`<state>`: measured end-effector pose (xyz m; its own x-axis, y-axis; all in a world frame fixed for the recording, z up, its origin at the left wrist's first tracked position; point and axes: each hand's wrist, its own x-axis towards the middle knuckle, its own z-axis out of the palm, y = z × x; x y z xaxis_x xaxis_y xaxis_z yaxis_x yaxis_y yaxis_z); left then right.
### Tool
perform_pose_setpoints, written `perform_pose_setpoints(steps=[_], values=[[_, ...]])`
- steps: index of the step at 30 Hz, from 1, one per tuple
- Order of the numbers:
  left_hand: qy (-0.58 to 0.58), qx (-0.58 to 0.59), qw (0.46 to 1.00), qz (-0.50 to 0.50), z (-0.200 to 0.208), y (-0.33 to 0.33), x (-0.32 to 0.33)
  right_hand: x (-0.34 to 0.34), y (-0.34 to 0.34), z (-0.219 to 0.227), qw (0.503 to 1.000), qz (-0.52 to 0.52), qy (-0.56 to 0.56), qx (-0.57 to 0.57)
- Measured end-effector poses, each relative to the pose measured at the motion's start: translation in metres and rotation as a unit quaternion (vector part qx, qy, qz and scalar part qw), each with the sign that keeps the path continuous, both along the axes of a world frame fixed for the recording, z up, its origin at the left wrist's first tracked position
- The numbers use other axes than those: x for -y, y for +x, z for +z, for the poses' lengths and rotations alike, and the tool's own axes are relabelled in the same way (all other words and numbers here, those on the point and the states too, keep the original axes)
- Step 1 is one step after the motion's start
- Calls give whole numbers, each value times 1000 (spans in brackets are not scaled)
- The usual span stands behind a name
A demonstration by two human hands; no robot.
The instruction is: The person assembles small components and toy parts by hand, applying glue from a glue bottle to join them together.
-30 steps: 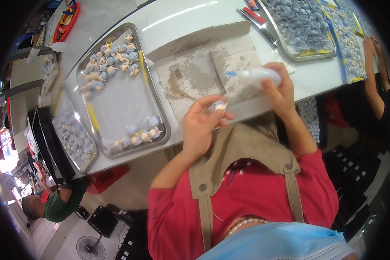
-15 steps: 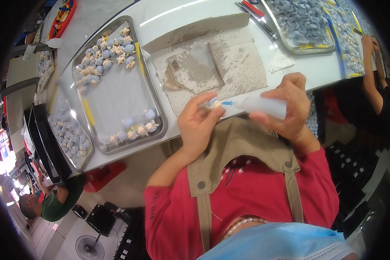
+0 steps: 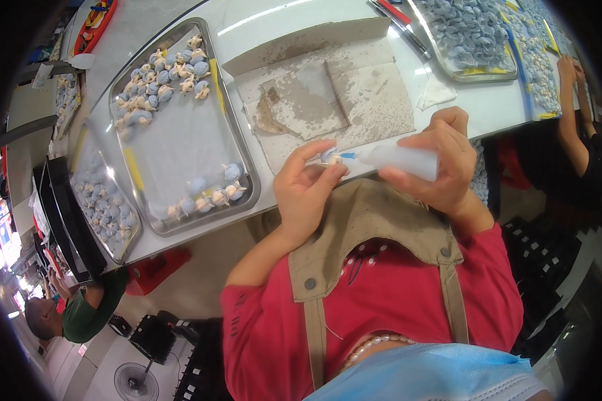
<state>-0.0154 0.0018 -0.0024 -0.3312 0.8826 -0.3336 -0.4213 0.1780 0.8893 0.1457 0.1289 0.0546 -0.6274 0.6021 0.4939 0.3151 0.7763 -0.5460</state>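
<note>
At the near tabletop [image 3: 489, 101] edge, your left grip [image 3: 306, 190] steadies a perhaps doll-like piece [image 3: 331, 158]; lightly squeeze the bottle [image 3: 408, 162] in your right grip [image 3: 450, 164]

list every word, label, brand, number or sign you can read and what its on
No text reads clearly enough to quote.
Red left sleeve: dark letter-like marks, too blurred to read.
Bright panels at the far left: too small and blurred.
White bottle in the right hand: no lettering visible.
</note>
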Motion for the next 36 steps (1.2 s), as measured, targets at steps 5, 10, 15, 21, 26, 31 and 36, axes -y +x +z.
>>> perform_pose_setpoints(steps=[5,10,15,21,26,31,36], values=[[12,36,999,-7,0,0,-3,-2,6,-2,1000,-13,-21,-11],[13,73,997,0,-4,3,-5,-5,9,-6,999,-19,-29,-12],[13,74,997,2,0,3,-6,-7,8,-5,1000,-8,-17,-14],[4,116,993,15,-2,1,-6,-6,10,-11,998,-16,-52,-18],[15,172,984,34,-7,-5,-6,-10,16,-30,993,-46,-97,-47],[29,254,966,41,-10,-10,-6,-22,3,-67,958,-149,-222,-107],[135,337,931,-39,-10,-20,-5,-40,-15,-81,955,-157,-227,-111]])
